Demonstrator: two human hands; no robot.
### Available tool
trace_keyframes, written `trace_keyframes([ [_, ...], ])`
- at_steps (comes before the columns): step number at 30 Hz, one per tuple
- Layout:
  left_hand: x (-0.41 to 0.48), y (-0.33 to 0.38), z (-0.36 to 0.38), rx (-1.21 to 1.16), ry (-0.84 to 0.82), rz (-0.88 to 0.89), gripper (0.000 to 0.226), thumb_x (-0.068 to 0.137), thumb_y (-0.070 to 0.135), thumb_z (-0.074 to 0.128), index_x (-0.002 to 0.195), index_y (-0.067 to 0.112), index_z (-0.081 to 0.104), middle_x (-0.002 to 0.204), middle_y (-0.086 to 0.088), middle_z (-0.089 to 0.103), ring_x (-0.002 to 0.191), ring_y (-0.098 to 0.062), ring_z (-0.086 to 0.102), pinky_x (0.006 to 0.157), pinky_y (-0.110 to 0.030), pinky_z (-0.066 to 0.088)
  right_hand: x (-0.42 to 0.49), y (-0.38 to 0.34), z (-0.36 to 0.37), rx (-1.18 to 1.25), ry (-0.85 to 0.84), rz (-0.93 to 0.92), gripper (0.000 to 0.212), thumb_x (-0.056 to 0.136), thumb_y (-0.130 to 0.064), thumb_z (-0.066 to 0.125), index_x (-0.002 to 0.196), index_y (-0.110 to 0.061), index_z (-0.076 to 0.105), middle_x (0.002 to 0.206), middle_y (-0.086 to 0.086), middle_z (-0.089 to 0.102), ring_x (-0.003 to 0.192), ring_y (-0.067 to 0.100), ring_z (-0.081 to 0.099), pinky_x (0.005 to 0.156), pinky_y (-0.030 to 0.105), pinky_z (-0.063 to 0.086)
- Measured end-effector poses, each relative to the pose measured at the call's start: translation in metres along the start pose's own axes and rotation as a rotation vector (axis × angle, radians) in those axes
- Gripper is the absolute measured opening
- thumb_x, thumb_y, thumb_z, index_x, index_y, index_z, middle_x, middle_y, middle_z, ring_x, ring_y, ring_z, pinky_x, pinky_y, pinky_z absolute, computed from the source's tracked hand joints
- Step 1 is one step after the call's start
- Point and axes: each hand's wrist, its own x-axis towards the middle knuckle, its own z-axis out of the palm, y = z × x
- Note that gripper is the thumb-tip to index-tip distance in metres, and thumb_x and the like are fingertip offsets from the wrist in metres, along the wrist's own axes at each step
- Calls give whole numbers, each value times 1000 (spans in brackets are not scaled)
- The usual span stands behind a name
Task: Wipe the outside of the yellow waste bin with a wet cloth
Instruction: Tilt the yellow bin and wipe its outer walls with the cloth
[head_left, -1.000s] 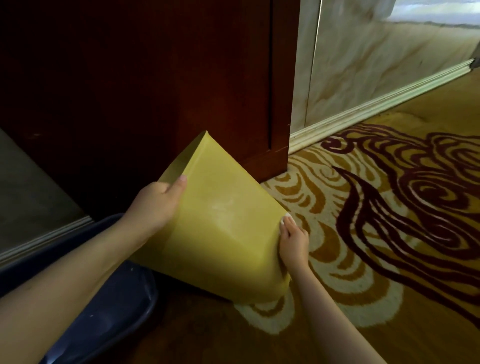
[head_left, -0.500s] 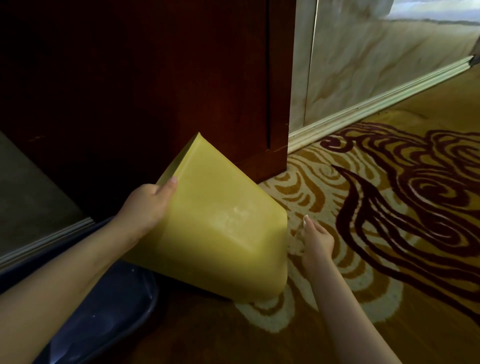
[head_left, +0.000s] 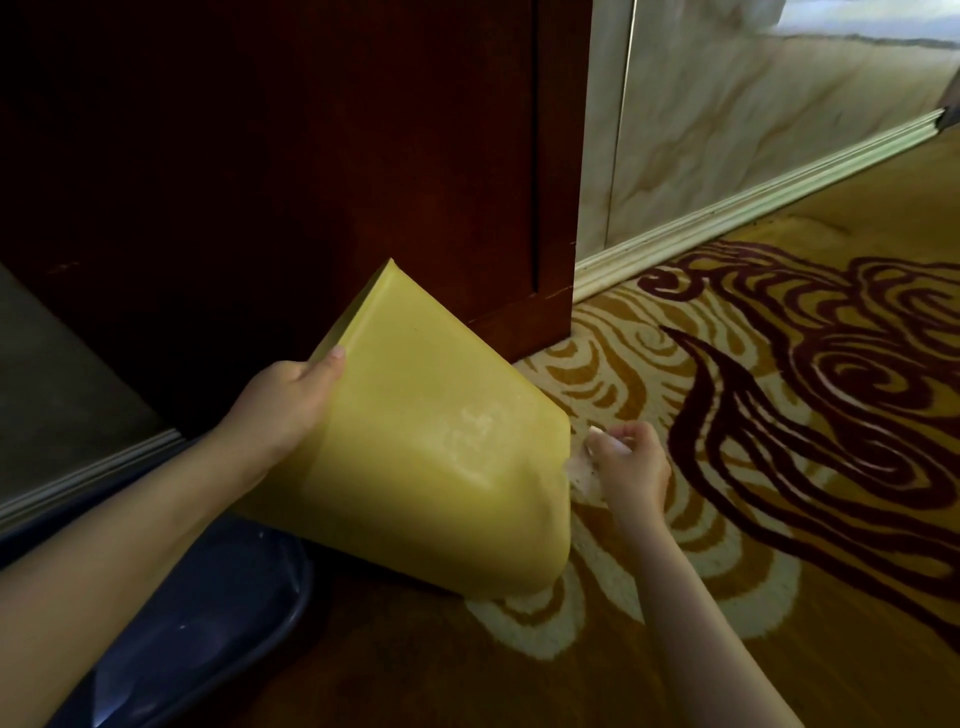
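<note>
Here the yellow bin (head_left: 426, 467) tilts between both hands, left hand (head_left: 283, 402) gripping it.

Dim indoor light left the wooden cabinet (head_left: 291, 171) nearly black, while brightness fell from the upper right across the pale wall (head_left: 753, 130); wide-angle distortion bent the baseboard (head_left: 753, 202).

bin (head_left: 415, 467) yellow | carpet (head_left: 779, 467) gold, maroon swirls | cabinet (head_left: 311, 156) dark red-brown
</note>
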Motion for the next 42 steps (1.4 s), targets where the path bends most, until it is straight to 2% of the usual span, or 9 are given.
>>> trace_keyframes([
  [8, -2, -12, -7, -57, -17, -28, 53, 93, 49, 31, 100, 8, 65, 95, -21, 67, 87, -32, 62, 81, -40, 47, -1, 8, 5, -102, -45, -53, 26, 94, -28, 49, 110, -12, 62, 105, 4, 64, 99, 18, 60, 86, 41, 53],
  [13, -1, -12, -5, -65, -12, -13, 53, 93, 48, 32, 97, 7, 66, 95, -22, 68, 86, -34, 63, 78, -38, 47, -37, -21, 20, -162, -25, -482, 22, 91, -11, 55, 110, -16, 65, 115, 0, 61, 101, 8, 53, 89, 24, 46],
  [16, 0, -9, -3, -73, -22, -24, 55, 93, 48, 33, 102, 6, 66, 93, -18, 68, 88, -34, 63, 84, -43, 47, -69, -37, 39, -172, -177, -779, 33, 92, -6, 53, 123, -13, 56, 124, 0, 58, 115, 11, 49, 99, 22, 38],
  [23, 2, -16, -5, -101, -40, -34, 47, 92, 50, 34, 98, 15, 65, 88, -7, 68, 83, -24, 62, 65, -28, 43, -80, -27, 47, -304, -327, -969, 42, 91, -3, 53, 133, -9, 51, 135, 5, 54, 116, 20, 46, 99, 28, 40],
  [30, 2, -14, -1, -66, -25, -2, 46, 92, 52, 33, 93, 19, 64, 83, -4, 67, 78, -21, 62, 60, -27, 40, -30, 28, 32, -305, -143, -512, 37, 95, -7, 44, 130, -15, 54, 133, 0, 56, 121, 19, 45, 101, 32, 36],
  [33, 3, -14, -1, -69, -31, -16, 47, 92, 52, 33, 98, 17, 64, 87, -7, 67, 81, -23, 62, 61, -28, 41, -10, 51, 25, -188, -116, -204, 30, 95, -10, 47, 118, -23, 62, 115, 0, 65, 106, 17, 55, 91, 29, 43],
  [36, 3, -15, -3, -95, -57, -37, 49, 91, 52, 35, 101, 15, 65, 89, -10, 68, 84, -28, 63, 67, -32, 45, 4, 67, 19, -100, -42, 150, 27, 93, -8, 52, 118, -10, 63, 121, 6, 65, 87, 9, 61, 77, 16, 50],
  [38, 2, -16, -6, -107, -78, -43, 46, 91, 51, 36, 94, 17, 67, 86, -9, 69, 81, -28, 65, 69, -34, 47, 6, 66, 16, -78, 23, 150, 28, 93, -9, 53, 120, -9, 62, 120, 5, 65, 71, -1, 54, 57, 4, 41],
  [42, 3, -18, -8, -111, -96, -56, 40, 91, 49, 39, 89, 20, 67, 87, -10, 71, 82, -28, 66, 74, -38, 49, 3, 24, 26, -90, 43, -269, 27, 93, -10, 53, 117, -15, 64, 114, 1, 67, 99, 9, 57, 82, 20, 45],
])
